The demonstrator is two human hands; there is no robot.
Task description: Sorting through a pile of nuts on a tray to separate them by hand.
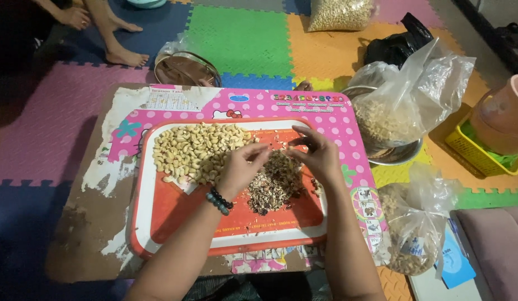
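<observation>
Both forearms are being held over the red tray [158, 223], where a nut is being pinched between left-hand fingers [258, 151] and right-hand fingers [297, 142] above the husk pile [274, 187]; peeled cashews [195, 150] are being kept separate.

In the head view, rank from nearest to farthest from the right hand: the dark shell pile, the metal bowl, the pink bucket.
From the right hand:
1. Dark shell pile, just beneath it on the tray.
2. Metal bowl, off the table's right edge.
3. Pink bucket, far right.

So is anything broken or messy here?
Yes. The small pink table is worn: its printed top has peeled off along the left edge, baring brown board. Loose crumbs scatter across the red tray.
</observation>
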